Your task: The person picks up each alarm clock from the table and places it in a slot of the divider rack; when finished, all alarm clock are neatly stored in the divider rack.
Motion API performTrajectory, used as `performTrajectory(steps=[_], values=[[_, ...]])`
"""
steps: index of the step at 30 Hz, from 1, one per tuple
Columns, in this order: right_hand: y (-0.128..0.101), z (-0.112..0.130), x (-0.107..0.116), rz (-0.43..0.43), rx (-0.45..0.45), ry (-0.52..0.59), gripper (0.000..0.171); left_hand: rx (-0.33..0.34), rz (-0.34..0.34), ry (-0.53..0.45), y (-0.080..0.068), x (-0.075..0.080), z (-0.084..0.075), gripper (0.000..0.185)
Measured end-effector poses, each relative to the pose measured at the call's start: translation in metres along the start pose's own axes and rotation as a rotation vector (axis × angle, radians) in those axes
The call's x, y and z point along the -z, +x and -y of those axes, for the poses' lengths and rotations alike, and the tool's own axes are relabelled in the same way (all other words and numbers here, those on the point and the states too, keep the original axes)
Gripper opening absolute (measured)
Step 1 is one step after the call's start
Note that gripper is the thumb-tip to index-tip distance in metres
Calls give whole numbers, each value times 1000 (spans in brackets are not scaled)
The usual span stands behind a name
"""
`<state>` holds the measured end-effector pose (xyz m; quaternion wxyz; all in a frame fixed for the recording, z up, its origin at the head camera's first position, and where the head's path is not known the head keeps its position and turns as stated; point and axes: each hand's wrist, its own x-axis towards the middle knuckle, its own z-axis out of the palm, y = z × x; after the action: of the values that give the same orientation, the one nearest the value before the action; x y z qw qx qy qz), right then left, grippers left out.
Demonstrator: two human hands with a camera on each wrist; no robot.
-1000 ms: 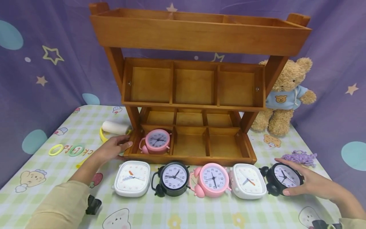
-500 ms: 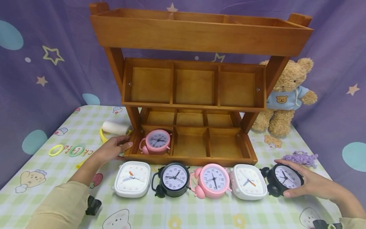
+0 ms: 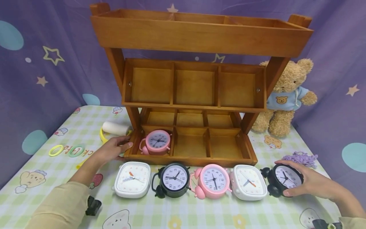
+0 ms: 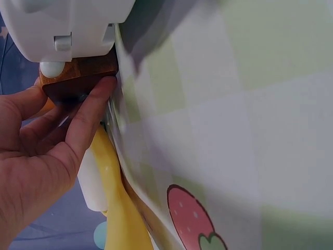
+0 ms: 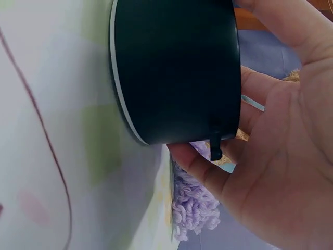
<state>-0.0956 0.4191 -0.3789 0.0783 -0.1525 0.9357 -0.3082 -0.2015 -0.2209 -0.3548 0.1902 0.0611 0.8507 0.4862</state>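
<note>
My right hand holds a round black alarm clock at the right end of a row on the table, thumb and fingers at opposite sides. Its dark casing fills much of the right wrist view. My left hand grips the left end of the wooden shelf at its bottom tray; in the left wrist view, fingers lie along the end. Also in the row are a white clock, black clock, pink clock and another white clock.
Another pink clock sits in the bottom tray's left compartment. Behind my left hand are a white roll and yellow item; rings lie farther left. A teddy bear and purple yarn-like bundle are at right.
</note>
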Motion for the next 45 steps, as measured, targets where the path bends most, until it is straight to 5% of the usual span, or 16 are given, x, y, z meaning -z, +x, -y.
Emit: performTrajectory(steps=[15, 24, 45], values=[[1, 3, 19, -23, -5, -45, 85, 6, -6, 2, -1, 3, 2, 59], [4, 22, 33, -14, -88, -88, 87, 2, -7, -4, -3, 4, 3, 59], [31, 74, 43, -60, 28, -186, 85, -5, -8, -2, -1, 0, 2, 59]])
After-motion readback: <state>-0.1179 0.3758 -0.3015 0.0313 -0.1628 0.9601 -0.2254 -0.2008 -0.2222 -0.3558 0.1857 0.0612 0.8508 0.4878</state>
